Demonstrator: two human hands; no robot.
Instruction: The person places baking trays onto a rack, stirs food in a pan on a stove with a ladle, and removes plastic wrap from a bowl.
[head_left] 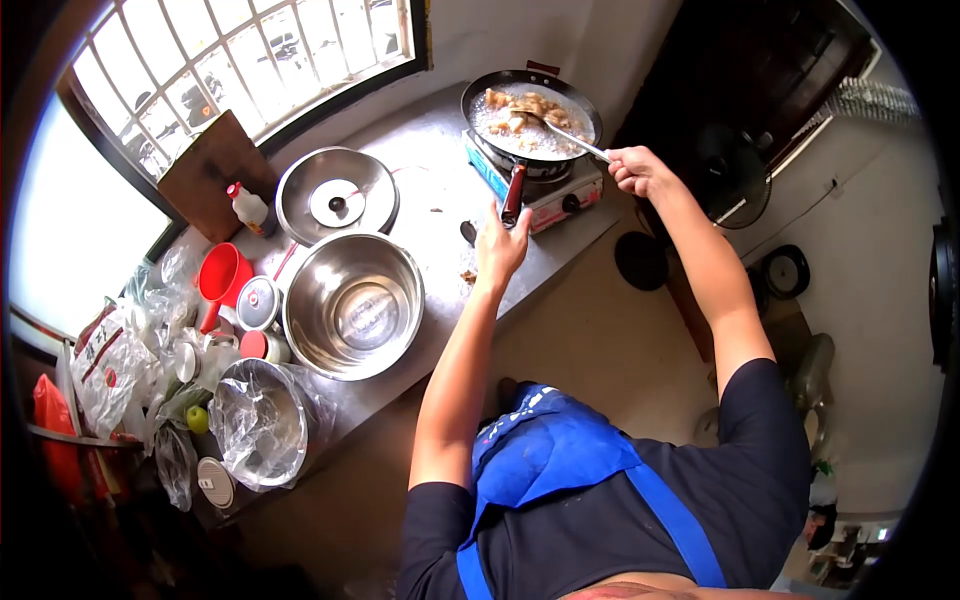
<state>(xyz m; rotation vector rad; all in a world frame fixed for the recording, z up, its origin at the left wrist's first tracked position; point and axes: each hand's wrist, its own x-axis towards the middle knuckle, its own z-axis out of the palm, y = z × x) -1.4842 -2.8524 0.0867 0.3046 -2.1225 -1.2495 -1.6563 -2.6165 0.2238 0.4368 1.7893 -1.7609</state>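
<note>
A black wok [486,91] sits on a portable gas stove [560,205] at the back right of the counter. Pale brown food pieces [540,104] lie in bubbling liquid inside it. The wok's dark red handle [516,188] points towards me, and my left hand [502,246] is closed around its near end. In my right hand [638,171] is the handle of a long metal spatula [575,138], reaching over the wok's right rim. Its head is among the food and partly hidden.
Left of the stove are a large steel bowl [400,335], a steel lid [300,190], a red dipper [222,270] and a white bottle [247,206]. Plastic bags [115,365] and a plastic-covered pot [300,455] crowd the left end. A fan [735,175] stands at the right.
</note>
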